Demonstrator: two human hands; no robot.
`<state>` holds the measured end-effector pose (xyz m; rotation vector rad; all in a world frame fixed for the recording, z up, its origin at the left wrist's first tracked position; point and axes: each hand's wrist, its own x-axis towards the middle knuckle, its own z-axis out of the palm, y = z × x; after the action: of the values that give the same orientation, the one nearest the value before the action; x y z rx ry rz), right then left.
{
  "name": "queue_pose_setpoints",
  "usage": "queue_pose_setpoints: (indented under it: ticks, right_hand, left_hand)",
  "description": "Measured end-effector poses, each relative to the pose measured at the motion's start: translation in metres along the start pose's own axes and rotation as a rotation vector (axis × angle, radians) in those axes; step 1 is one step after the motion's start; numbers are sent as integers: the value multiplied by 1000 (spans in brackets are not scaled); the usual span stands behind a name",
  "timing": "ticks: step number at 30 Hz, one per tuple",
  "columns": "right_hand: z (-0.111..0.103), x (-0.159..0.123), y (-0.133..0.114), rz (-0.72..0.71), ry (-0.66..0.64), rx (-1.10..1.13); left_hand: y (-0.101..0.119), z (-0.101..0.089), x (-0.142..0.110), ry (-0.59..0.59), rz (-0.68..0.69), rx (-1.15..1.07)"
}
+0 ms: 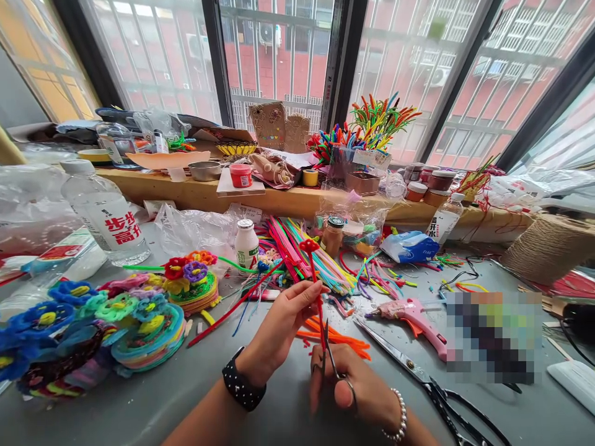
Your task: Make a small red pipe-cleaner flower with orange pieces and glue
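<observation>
A thin red fuzzy wire stem topped by a small red fuzzy flower head is held above the grey tabletop, in front of the body. It is pinched partway along by the bare left hand, thumb and fingertips together on it. Its long axis is held near upright, the flower head above the pinch and tipped slightly left, the lower length run down past the fingertips toward the bare right hand. By the right hand a pair of small silver metal scissors is gripped, the fingers closed about the handles, the thumb set at a loop. The blades are pointed up and brought right beside the lower stem, so that end is nearer the right hand; whether the stem is caught between the blades cannot be told. Behind the hands, loose orange fuzzy stems are laid out. To the right, large silver scissors with black handles and a pink plastic glue gun are seen on the tabletop. To the left, a big blue fuzzy flower with a yellow centre is seen, well apart from both hands
</observation>
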<state>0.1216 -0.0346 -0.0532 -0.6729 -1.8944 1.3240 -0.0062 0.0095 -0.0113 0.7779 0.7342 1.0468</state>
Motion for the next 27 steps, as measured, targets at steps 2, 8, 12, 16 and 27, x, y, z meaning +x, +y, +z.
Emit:
queue_pose_setpoints:
  ticks: [2,8,12,16,27]
  right_hand:
    - [0,-1,0,7,-5,-9]
    - [2,-1,2,-2,47,-25]
    - [2,1,2,24,106,1]
    - [2,2,8,46,123,54]
    - [-2,-1,-1,75,9,39]
  left_hand:
    - [-2,2,-1,-28,-21,26]
    - [-3,3,-3,-52,-34,24]
    - [-4,1,0,-27,-2,5]
    - [-3,-1,1,11,13,-11]
    - [2,1,-1,-4,7,-53]
